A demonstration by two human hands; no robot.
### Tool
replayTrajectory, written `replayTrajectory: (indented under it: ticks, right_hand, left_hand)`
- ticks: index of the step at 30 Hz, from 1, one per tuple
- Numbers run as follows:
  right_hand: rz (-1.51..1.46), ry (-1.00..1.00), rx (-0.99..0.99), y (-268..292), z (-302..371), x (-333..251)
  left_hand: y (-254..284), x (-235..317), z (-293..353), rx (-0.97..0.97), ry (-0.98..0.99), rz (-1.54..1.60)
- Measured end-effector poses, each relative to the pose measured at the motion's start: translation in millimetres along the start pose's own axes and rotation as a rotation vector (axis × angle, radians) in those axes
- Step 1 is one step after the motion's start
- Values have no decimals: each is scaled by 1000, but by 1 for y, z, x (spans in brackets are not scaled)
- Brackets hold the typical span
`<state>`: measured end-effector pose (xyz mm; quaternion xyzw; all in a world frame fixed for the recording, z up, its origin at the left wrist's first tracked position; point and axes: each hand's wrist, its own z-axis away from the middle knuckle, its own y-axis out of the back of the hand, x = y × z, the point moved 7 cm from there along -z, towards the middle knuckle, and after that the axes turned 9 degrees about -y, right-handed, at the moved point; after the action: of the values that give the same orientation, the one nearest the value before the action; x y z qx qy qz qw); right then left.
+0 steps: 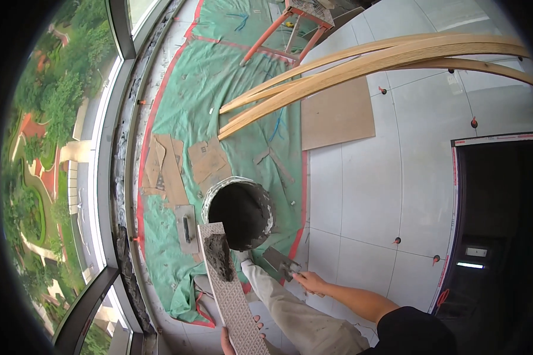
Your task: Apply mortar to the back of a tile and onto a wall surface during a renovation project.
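My left hand, at the lower edge, grips the near end of a long narrow tile strip, its fingers showing on both sides. The strip's ridged back faces up and slants away from me, its far end beside the bucket's near left rim. Wet grey mortar lies heaped on that far part. Closed round the handle of a small trowel is my right hand; the mortar-smeared blade points toward the bucket, apart from the strip. The bucket is crusted with mortar and dark inside.
A green sheet with red edging covers the floor. On it lie a flat plastering trowel and cardboard pieces. Long wooden strips stretch across the far right, near a brown board. An orange-legged stand stands beyond. Windows line the left.
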<state>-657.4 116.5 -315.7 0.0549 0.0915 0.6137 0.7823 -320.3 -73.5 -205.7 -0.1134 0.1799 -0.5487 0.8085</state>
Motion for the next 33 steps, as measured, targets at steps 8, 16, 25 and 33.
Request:
replayTrajectory:
  ticks: [8, 16, 25, 33]
  right_hand:
    - [187, 487, 427, 28, 12, -77]
    - [-124, 241, 112, 0, 43, -145]
    - [-107, 284, 13, -63, 28, -177]
    - [112, 256, 188, -32, -41, -214]
  left_hand:
    - [-11, -13, -11, 6, 18, -1]
    - [-25, -9, -34, -332, -15, 157]
    - [-1, -10, -35, -296, -23, 158]
    - [8, -13, -43, -338, 42, 178]
